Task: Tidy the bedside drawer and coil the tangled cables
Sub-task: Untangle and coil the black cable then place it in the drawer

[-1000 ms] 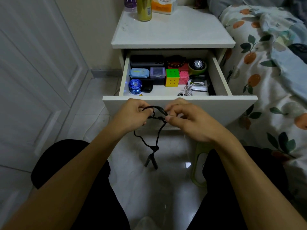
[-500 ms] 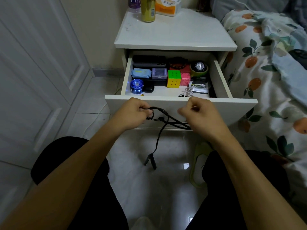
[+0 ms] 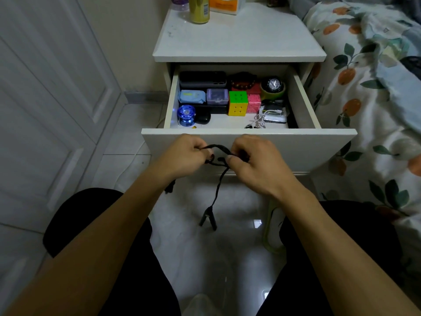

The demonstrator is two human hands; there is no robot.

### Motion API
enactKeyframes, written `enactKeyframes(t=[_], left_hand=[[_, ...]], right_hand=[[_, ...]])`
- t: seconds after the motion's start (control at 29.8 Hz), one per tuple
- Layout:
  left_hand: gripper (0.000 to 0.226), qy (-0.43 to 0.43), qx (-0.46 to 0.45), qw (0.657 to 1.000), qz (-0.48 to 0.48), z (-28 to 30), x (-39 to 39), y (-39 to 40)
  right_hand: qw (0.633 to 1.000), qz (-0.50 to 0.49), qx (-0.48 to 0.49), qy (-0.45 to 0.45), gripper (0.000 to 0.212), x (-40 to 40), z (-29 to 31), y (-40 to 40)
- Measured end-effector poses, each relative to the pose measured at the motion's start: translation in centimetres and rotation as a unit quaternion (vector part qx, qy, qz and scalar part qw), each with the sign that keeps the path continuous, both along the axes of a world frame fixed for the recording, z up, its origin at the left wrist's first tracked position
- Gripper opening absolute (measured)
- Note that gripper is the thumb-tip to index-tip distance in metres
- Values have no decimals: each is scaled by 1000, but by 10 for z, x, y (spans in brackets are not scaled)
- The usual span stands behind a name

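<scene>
gripping black cable (image 3: 219, 181) with both hands, no writing legible.

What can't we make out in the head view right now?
Head view:
- Black braided cable: the part being worked is hidden inside the left hand and right hand; whether it is still knotted cannot be told.
- Tall yellow-green can and orange-and-white box on the white nightstand: tops cut off by the upper edge.
- White coiled cable in the open white drawer: near end hidden behind the drawer front.
</scene>
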State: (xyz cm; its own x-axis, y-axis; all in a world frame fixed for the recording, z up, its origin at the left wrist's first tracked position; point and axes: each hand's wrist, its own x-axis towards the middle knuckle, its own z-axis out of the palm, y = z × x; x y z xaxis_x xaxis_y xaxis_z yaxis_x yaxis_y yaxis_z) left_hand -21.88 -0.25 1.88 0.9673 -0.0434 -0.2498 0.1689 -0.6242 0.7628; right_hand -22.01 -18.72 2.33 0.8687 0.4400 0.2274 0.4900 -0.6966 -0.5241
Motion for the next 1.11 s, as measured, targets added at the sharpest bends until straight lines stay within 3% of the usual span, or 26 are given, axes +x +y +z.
enactKeyframes(t=[0.2,0.34,0.4,0.44,0.5,0.54,0.6,0.67,0.8,0.97,1.11], left_hand=[[22,6,5,1000,-25,-1,1,4],[17,28,59,998,-16,-5,6,7],[20,32,69,997,-15,-7,7,9],[22,34,73,997,-12,-7,6,11],[23,30,81,996,-6,-9,6,12],[23,24,83,996,-1,-8,5,13],[19,4,63,998,-2,-4,4,13],[16,-10,31,999,-17,2,1,11],[17,-21,7,999,-30,6,-5,7],[17,-22,16,999,-33,3,-1,7],[26,-29,119,991,-60,-7,5,1]], right_hand=[[947,37,275,164,20,-8,9,-4],[840,58,478,251,14,-10,13,-18],[794,62,525,301,17,-10,14,-20],[788,63,521,321,16,-9,15,-19],[814,40,471,338,18,-6,13,-18],[846,10,421,326,20,-5,10,-17],[926,-72,276,247,23,-2,4,-17],[972,-112,119,172,26,0,-4,-14],[982,-87,-109,124,28,-1,-8,-1],[980,-82,-174,42,29,1,-5,3],[996,-44,-71,10,37,-3,-5,0]])
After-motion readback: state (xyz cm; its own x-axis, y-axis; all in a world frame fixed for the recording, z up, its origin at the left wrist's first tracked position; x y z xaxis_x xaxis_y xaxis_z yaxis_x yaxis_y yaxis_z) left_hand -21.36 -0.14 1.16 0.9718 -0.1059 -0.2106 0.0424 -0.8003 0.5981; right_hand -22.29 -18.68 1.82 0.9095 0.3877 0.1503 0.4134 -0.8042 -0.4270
